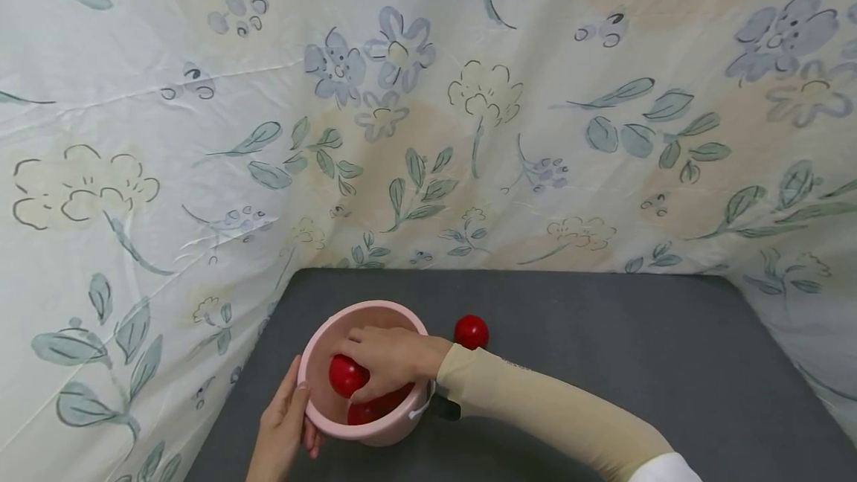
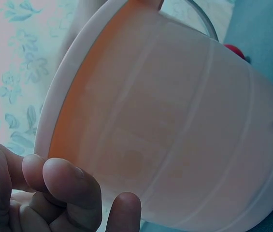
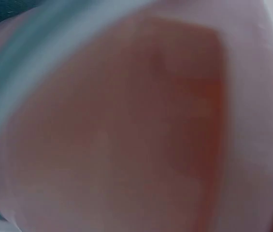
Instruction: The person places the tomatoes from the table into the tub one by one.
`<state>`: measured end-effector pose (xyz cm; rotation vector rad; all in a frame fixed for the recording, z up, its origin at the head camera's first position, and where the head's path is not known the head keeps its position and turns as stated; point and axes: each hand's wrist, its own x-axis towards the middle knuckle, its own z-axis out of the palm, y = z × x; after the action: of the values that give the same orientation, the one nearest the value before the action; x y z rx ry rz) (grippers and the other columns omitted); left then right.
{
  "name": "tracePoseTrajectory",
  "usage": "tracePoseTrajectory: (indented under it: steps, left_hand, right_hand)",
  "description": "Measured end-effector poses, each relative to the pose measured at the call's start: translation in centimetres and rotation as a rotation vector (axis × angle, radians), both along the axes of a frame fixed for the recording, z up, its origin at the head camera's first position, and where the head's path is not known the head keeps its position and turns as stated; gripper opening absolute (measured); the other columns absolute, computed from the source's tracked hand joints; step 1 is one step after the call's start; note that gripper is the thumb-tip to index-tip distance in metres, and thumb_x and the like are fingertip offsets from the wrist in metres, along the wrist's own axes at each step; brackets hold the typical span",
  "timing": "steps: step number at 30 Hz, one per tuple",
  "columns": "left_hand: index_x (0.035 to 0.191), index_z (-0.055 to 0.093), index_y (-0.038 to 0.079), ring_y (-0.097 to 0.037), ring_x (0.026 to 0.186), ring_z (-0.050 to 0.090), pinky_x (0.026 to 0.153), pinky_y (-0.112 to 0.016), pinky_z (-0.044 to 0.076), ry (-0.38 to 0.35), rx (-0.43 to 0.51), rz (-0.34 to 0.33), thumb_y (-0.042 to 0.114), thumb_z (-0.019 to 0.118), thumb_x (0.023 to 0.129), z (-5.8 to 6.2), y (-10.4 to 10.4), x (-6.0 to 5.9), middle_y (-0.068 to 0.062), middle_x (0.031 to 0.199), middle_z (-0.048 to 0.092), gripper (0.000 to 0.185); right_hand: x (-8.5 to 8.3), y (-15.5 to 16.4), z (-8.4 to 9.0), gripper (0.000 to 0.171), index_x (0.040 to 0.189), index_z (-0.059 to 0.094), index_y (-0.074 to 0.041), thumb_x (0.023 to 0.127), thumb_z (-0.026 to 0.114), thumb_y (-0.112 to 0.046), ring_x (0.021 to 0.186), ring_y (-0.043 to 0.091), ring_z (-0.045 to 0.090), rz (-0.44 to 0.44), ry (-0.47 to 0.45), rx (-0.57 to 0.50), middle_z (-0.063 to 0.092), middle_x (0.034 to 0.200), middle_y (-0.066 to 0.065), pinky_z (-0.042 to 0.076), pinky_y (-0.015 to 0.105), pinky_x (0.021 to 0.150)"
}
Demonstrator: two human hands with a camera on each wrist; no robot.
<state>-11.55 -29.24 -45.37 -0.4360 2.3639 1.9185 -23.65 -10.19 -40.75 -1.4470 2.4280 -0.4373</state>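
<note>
A pink bucket stands on the dark table, its mouth facing up. My left hand grips its rim at the left, thumb at the edge and fingers against the outside; the left wrist view shows these fingers beside the bucket's ribbed wall. Reaching in over the right side of the rim, my right hand holds a red ball inside the bucket. Below it, more red shows, partly hidden by that hand. In the right wrist view the blurred bucket fills the picture and hides the hand.
Another red ball lies on the dark table, right of the bucket and behind the right forearm. The bucket's white handle hangs at its right side. A flower-printed cloth surrounds the table's back and sides.
</note>
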Motion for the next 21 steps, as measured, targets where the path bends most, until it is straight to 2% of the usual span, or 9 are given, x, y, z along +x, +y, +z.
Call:
tracePoseTrajectory:
  steps: [7, 13, 17, 21]
  left_hand:
    - [0.165, 0.012, 0.019, -0.021, 0.043, 0.053, 0.05, -0.032, 0.05, 0.0, -0.001, -0.01, 0.031, 0.038, 0.111, 0.1, -0.1, 0.0, -0.004, 0.054, 0.05, 0.061]
    - [0.164, 0.014, 0.022, -0.021, 0.044, 0.054, 0.05, -0.032, 0.051, -0.025, 0.005, 0.005, 0.033, 0.04, 0.111, 0.2, 0.0, -0.1, -0.004, 0.055, 0.05, 0.06]
    - [0.164, 0.013, 0.024, -0.02, 0.045, 0.054, 0.052, -0.032, 0.051, -0.045, 0.013, 0.007, 0.034, 0.04, 0.11, 0.4, 0.0, -0.2, -0.004, 0.056, 0.051, 0.062]
    - [0.164, 0.013, 0.024, -0.021, 0.045, 0.054, 0.051, -0.033, 0.051, -0.048, 0.015, 0.01, 0.03, 0.04, 0.11, 0.4, 0.0, -0.2, -0.005, 0.056, 0.05, 0.061]
  right_hand:
    - [0.3, -0.4, -0.9, 0.071, 0.144, 0.048, -0.03, 0.082, 0.081, -0.044, 0.114, 0.002, 0.054, 0.018, -0.003, -0.01, 0.056, 0.131, -0.008, 0.054, 0.017, 0.089]
    - [0.6, -0.8, -1.3, 0.074, 0.145, 0.048, -0.034, 0.08, 0.082, -0.045, 0.115, 0.001, 0.055, 0.025, 0.033, 0.006, 0.056, 0.133, -0.01, 0.055, 0.017, 0.089]
    - [0.7, -1.2, -1.8, 0.073, 0.143, 0.048, -0.035, 0.08, 0.081, -0.048, 0.11, -0.001, 0.056, 0.04, 0.068, 0.028, 0.058, 0.129, -0.013, 0.054, 0.016, 0.089]
    - [0.9, -1.4, -2.1, 0.063, 0.137, 0.052, -0.034, 0.082, 0.078, -0.052, 0.101, 0.0, 0.057, 0.054, 0.107, 0.075, 0.061, 0.121, -0.013, 0.053, 0.016, 0.086]
